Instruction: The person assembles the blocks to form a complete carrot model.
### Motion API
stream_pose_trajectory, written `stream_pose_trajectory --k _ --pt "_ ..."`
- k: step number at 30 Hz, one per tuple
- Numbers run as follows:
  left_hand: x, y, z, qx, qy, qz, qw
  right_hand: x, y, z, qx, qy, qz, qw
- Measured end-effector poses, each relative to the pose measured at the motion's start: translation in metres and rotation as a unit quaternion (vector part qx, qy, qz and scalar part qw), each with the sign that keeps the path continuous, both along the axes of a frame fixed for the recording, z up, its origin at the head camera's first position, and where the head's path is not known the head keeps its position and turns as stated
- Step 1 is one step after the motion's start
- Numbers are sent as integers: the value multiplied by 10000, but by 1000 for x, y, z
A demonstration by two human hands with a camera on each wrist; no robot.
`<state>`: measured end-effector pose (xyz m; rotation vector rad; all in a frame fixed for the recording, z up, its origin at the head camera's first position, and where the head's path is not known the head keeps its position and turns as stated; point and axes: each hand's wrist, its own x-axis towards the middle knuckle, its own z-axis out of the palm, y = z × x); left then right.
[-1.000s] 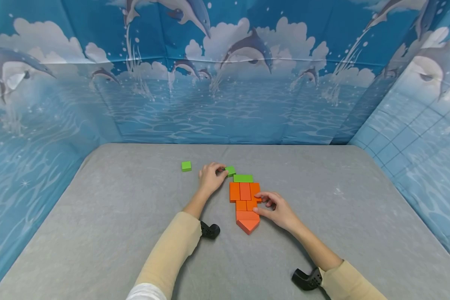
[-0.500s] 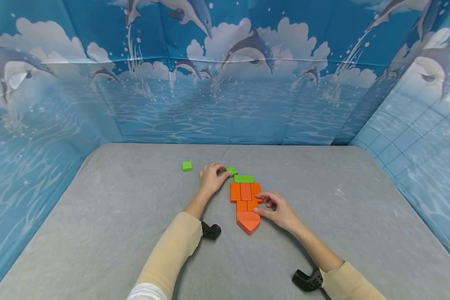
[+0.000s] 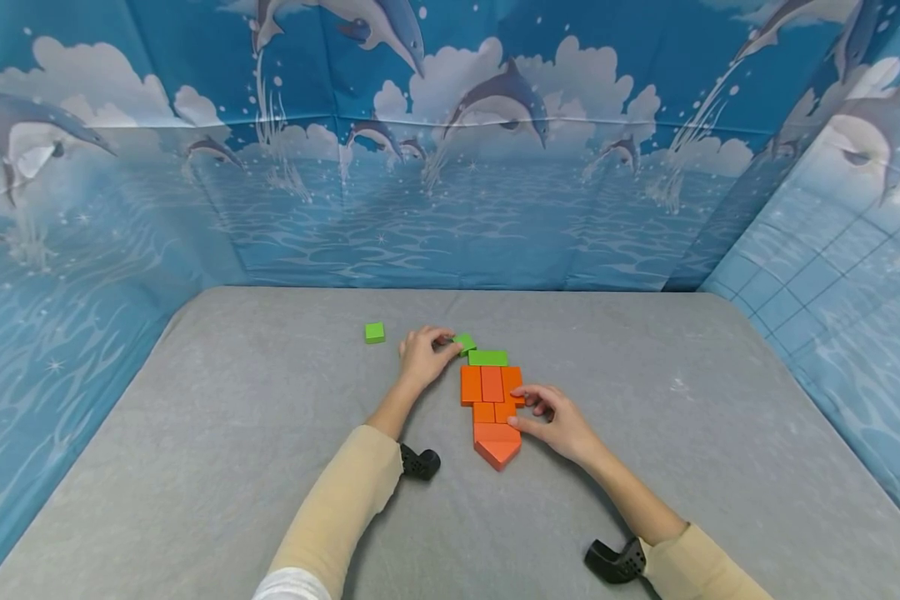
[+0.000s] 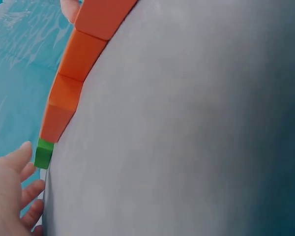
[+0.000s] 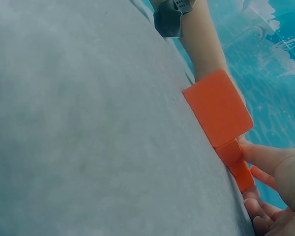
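In the head view, my left hand (image 3: 422,357) pinches a small square green block (image 3: 465,342) between thumb and fingers. The block sits slightly turned at the upper left corner of a longer green block (image 3: 488,358). Directly below lie several orange blocks (image 3: 491,384) set tightly together, ending in a pointed orange block (image 3: 498,452) nearest me. My right hand (image 3: 555,419) rests at their right side, its thumb and fingertips spread apart and touching the orange edges. The right wrist view shows that thumb against an orange block (image 5: 230,152).
Another small green block (image 3: 374,332) lies on the grey tabletop (image 3: 270,417), left of my left hand. Black wrist-worn devices (image 3: 420,463) hang under both forearms. A blue curtain (image 3: 450,225) printed with dolphins stands around the back and sides of the table.
My left hand has nudged the small green block slightly right, closer against the longer green one. My right hand stays in place beside the orange blocks.
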<state>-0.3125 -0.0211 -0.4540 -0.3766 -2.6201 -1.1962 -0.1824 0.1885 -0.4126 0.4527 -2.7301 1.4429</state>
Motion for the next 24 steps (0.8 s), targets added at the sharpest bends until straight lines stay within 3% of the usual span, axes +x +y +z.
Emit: stream_pose_trajectory --k 5,10,13,18,24 --pt "-5 -12 11 228 156 -63 9996 1 -1 1 8 -11 -17 10000" --pt "-13 -40 18 150 247 240 9993 0 -1 1 23 -31 -36 10000" --pt "-15 -61 18 153 202 365 9990 -3 2 -5 26 20 -27 10000" --pt "-16 -93 12 279 96 540 9981 -13 10 -26 102 55 -70 9999" --pt "-14 -117 5 283 -95 739 9968 -19 15 -37 54 67 -21 10000"
